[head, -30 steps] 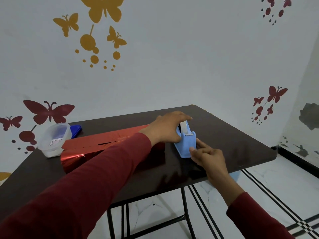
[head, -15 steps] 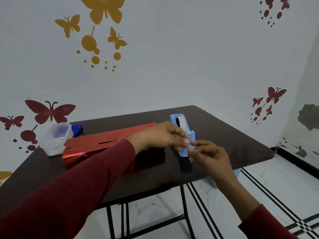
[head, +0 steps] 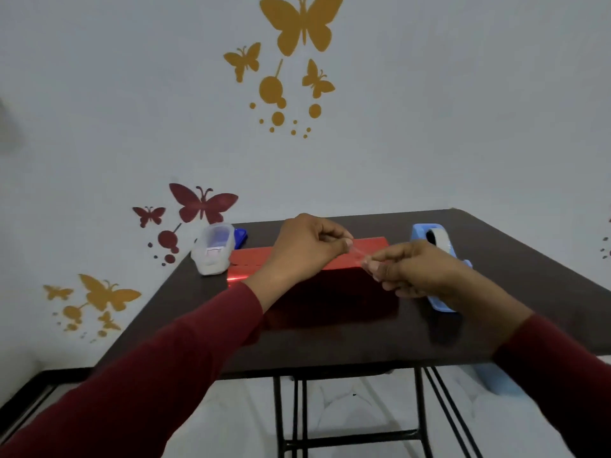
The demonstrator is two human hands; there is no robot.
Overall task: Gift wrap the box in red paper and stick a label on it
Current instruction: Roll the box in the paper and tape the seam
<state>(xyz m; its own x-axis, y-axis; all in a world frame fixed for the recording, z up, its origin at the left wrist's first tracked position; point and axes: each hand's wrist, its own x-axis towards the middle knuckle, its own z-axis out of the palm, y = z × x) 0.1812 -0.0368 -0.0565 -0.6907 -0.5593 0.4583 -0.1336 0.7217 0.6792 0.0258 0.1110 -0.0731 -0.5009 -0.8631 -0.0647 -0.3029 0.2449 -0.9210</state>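
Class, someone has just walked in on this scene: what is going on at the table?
A person in red sleeves is gift wrapping. The left hand and right hand each pinch one end of a short strip of clear tape, stretched between them above the red-wrapped box on the dark table. The blue tape dispenser stands to the right. A clear plastic container sits at the far left. No label shows on the box.

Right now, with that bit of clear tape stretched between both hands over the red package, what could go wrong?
The tape strip is thin and held only by pinches of the left hand and right hand; it could curl and stick to itself or to the fingers. The seam of the red paper on the box has nothing pressing on it, so it may spring open or shift before taping. The tape may also land crooked on the glossy foil.
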